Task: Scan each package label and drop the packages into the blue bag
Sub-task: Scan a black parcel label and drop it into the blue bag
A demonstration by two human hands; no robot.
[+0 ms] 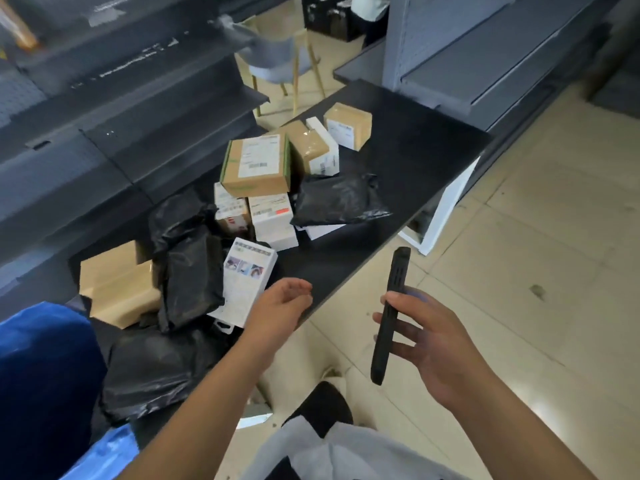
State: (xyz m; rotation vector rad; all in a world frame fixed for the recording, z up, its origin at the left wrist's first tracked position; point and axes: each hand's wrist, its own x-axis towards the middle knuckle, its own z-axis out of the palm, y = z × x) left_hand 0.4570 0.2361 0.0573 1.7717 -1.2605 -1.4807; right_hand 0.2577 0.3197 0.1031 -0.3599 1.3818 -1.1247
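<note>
Right hand: the right hand (429,341) holds a slim black handheld scanner (390,315) on edge, thumb on the near side and fingers curled round the far side, over the pale tiled floor (540,278) just off the counter's edge.
Left hand: the left hand (284,303) is empty, fingers loosely curled, above the counter's near edge, just beside a white printed box.
Counter: a long matte black counter (415,150), flat and smooth, running away from the viewer.
White printed box: a glossy white carton (246,278) with small pictures on its face, tilted, leaning on a black bag.
Black mailers: crinkled, shiny black plastic mailers; one (341,199) lies right of the boxes, another (188,271) is slumped left of the white carton, and a larger one (152,368) lies nearest.
Cardboard boxes: a brown box with green edges and a white label (256,164) sits atop smaller white labelled boxes (270,216); behind it a taped brown box (308,143) and a small brown cube (348,124).
Blue bag: the soft, deep blue bag (45,368) stands at the lower left, beside the near mailer.
Surroundings: dark metal shelving (104,116) lines the left; a grey chair (277,60) stands beyond the counter.
</note>
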